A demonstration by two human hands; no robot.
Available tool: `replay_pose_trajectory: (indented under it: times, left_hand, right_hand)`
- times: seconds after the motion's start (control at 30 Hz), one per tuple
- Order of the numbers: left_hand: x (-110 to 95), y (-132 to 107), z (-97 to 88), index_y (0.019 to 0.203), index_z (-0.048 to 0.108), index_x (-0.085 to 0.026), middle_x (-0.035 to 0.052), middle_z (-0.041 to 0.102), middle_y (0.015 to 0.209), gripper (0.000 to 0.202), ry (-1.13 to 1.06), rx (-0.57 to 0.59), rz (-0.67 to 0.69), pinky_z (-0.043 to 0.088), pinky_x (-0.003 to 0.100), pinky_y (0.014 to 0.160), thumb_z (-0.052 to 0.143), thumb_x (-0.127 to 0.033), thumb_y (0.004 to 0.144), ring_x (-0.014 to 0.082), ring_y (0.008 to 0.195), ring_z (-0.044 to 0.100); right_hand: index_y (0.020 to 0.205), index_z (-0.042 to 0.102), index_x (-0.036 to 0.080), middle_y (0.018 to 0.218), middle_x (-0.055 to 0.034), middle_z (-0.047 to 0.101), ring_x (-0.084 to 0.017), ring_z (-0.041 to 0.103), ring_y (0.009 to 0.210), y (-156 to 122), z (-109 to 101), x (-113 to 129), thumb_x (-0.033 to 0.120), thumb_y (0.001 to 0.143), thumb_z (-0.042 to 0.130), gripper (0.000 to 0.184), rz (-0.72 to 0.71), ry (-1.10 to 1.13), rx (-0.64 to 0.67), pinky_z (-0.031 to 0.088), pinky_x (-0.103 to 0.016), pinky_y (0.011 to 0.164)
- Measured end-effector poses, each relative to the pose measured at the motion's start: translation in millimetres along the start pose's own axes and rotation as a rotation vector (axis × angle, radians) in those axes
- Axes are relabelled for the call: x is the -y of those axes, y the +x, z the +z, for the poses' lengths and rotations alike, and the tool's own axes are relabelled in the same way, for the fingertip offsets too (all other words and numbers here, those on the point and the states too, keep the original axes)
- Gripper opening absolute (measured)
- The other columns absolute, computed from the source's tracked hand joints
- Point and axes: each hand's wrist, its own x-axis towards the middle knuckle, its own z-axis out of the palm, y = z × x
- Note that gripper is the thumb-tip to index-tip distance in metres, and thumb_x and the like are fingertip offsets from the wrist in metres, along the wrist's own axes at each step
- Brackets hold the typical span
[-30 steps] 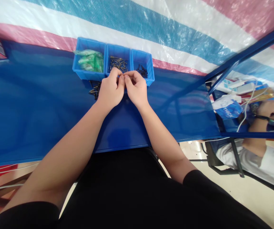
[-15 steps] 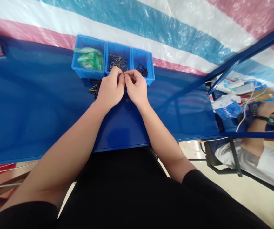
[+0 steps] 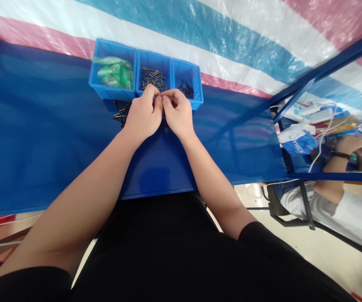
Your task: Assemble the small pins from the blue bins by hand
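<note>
My left hand (image 3: 145,112) and my right hand (image 3: 178,112) meet fingertip to fingertip just in front of the middle blue bin (image 3: 153,55). Both are closed in a pinch; whatever lies between the fingers is too small and hidden to name. Thin brass-and-black pin-like pieces (image 3: 154,78) fill the bottom of the middle bin. Small black pieces (image 3: 186,89) lie in the right blue bin (image 3: 194,70). The left blue bin (image 3: 113,45) holds green and clear plastic bags (image 3: 114,72). Beside my left wrist, a loose pile of dark pin-like pieces (image 3: 121,113) rests on the table.
The blue table (image 3: 58,138) ends in an edge near my body. A striped plastic sheet (image 3: 174,25) rises behind the bins. At right, beyond a blue metal frame (image 3: 306,84), another person's hands (image 3: 353,147) work near a blue-and-white packet (image 3: 298,142).
The view has shifted slightly, so the bins and table appear a little further left and up. My hands stay pinched together at nearly the same place.
</note>
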Motion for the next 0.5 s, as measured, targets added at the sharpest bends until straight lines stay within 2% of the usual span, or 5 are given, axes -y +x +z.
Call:
replay_pose_trajectory:
  times: [0.13,0.23,0.5]
  left_hand:
    - [2,1,0.6,0.094,0.050,-0.020,-0.0016,0.056,0.065,0.034,0.005,0.005,0.001,0.049,0.035,0.087,0.043,-0.052,0.102,0.0176,0.093,0.068]
    - [0,0,-0.6,0.097,0.051,-0.020,-0.0009,0.058,0.067,0.031,0.023,0.031,-0.064,0.049,0.037,0.091,0.044,-0.049,0.102,0.0194,0.096,0.068]
    - [-12,-7,-8.1,0.109,0.054,-0.027,-0.0005,0.067,0.087,0.027,-0.007,0.118,-0.156,0.046,0.039,0.096,0.047,-0.051,0.097,0.0219,0.108,0.065]
  right_hand:
    - [0.106,0.060,0.022,0.100,-0.0019,0.067,-0.014,0.066,0.102,0,0,0,0.051,0.097,0.047,0.034,0.018,0.014,-0.003,0.053,-0.037,0.106]
    - [0.105,0.060,0.021,0.101,-0.0022,0.067,-0.014,0.066,0.099,0,0,2,0.048,0.097,0.047,0.030,0.031,0.002,0.003,0.054,-0.037,0.104]
    - [0.096,0.058,0.020,0.097,-0.0011,0.068,-0.012,0.066,0.095,-4,-2,18,0.035,0.096,0.050,0.017,0.084,-0.027,-0.018,0.055,-0.031,0.101]
